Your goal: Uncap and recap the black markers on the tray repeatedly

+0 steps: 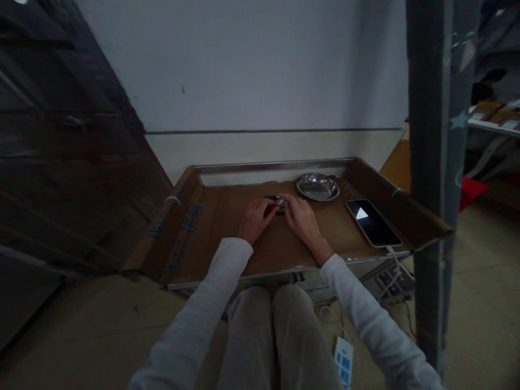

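Observation:
My left hand and my right hand meet at the middle of a cardboard-lined tray table. Between the fingertips of both hands sits a small dark object with a shiny spot; its shape is too dim and too covered to make out. Both hands have their fingers curled onto it. My white sleeves reach in from the bottom of the view, above my knees.
A shallow metal dish sits at the back right of the tray. A phone with a lit screen lies on the right, its white cable hanging down. A grey post stands at right, a dark cabinet at left.

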Action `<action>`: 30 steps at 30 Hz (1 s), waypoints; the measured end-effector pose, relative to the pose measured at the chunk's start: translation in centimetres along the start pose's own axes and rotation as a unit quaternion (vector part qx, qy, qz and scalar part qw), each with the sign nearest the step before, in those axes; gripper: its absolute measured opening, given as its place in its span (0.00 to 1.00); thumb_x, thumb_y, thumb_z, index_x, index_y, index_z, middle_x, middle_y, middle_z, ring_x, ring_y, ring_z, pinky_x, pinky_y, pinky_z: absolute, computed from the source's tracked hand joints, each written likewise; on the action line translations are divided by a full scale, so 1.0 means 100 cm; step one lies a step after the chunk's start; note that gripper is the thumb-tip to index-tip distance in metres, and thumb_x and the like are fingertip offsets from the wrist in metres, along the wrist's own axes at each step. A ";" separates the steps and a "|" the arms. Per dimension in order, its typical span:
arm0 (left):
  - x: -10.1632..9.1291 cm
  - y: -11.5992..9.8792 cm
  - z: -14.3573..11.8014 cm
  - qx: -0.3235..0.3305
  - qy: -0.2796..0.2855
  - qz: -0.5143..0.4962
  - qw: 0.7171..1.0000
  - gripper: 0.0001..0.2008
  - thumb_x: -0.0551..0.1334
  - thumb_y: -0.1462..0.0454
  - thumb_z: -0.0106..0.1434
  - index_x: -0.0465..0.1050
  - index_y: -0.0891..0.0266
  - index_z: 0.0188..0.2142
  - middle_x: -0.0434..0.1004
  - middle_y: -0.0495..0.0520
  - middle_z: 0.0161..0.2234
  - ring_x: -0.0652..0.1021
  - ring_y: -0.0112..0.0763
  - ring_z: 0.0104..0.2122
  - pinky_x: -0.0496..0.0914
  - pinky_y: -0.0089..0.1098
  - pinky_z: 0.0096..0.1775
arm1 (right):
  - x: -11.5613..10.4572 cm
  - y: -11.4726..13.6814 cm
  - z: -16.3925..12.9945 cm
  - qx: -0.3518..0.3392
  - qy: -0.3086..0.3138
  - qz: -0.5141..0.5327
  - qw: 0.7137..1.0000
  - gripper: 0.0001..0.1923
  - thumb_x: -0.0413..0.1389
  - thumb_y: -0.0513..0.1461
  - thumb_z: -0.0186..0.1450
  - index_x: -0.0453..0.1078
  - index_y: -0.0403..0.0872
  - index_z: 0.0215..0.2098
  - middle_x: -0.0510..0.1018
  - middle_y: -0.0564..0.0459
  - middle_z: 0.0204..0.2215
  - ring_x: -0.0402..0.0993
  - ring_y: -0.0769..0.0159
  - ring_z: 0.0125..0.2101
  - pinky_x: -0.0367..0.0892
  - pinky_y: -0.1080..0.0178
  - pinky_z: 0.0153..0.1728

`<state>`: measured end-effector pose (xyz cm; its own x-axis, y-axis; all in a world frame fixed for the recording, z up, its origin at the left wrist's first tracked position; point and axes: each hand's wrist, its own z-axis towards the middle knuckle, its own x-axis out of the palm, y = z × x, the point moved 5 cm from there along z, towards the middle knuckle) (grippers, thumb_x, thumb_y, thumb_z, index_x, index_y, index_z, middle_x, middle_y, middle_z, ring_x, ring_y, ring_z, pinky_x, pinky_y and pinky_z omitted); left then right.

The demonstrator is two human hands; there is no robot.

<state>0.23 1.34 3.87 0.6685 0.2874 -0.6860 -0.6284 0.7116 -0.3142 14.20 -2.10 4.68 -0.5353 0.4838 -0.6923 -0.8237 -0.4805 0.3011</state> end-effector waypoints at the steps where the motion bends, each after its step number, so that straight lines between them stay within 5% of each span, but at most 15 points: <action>1: -0.001 0.001 0.000 -0.013 -0.009 -0.012 1.000 0.10 0.56 0.57 0.65 0.67 0.59 0.41 0.75 0.53 0.39 0.74 0.33 0.40 0.67 0.35 0.45 | 0.001 0.007 0.000 -0.027 0.018 0.022 0.999 0.23 0.42 0.36 0.67 0.55 0.48 0.61 0.70 0.46 0.53 0.67 0.59 0.50 0.62 0.54 0.51; 6: -0.008 0.007 0.000 -0.065 -0.066 -0.035 0.995 0.12 0.52 0.57 0.67 0.65 0.58 0.47 0.75 0.54 0.43 0.75 0.31 0.40 0.67 0.34 0.44 | -0.003 0.013 -0.001 -0.057 0.029 0.084 0.994 0.33 0.42 0.34 0.64 0.41 0.48 0.66 0.57 0.48 0.62 0.59 0.61 0.58 0.59 0.53 0.56; 9: -0.012 0.013 -0.001 -0.092 -0.095 0.027 0.991 0.12 0.52 0.58 0.67 0.66 0.58 0.46 0.76 0.54 0.41 0.74 0.34 0.39 0.65 0.37 0.44 | -0.002 0.000 -0.003 -0.033 0.019 0.079 0.996 0.29 0.42 0.32 0.62 0.52 0.48 0.62 0.60 0.48 0.60 0.59 0.61 0.57 0.59 0.52 0.56; 13: -0.013 0.029 -0.004 -0.138 -0.121 0.096 0.978 0.08 0.53 0.59 0.66 0.69 0.58 0.37 0.76 0.57 0.35 0.71 0.39 0.38 0.63 0.40 0.43 | 0.005 -0.014 -0.009 -0.014 0.049 0.023 0.998 0.17 0.46 0.31 0.62 0.70 0.48 0.44 0.69 0.47 0.50 0.64 0.58 0.50 0.62 0.52 0.52; 21: -0.001 0.041 -0.007 -0.156 -0.064 0.144 0.975 0.08 0.50 0.68 0.66 0.67 0.62 0.35 0.72 0.59 0.36 0.68 0.40 0.38 0.63 0.42 0.43 | 0.013 -0.020 -0.014 0.010 0.068 -0.053 0.996 0.16 0.49 0.32 0.62 0.71 0.49 0.44 0.69 0.45 0.44 0.63 0.56 0.45 0.62 0.53 0.47; 30: -0.006 0.017 -0.009 -0.119 -0.010 0.105 0.987 0.07 0.54 0.70 0.62 0.66 0.61 0.39 0.68 0.57 0.40 0.70 0.39 0.42 0.65 0.40 0.47 | 0.017 -0.024 -0.014 0.017 0.079 -0.063 0.995 0.11 0.48 0.34 0.64 0.70 0.47 0.40 0.69 0.45 0.41 0.63 0.57 0.42 0.61 0.56 0.45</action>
<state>-1.63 1.81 3.11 0.5204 0.4263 -0.7400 -0.8276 0.4653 -0.3139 15.54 -1.11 1.85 -0.3942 0.4161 -0.8194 -0.8896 -0.3965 0.2266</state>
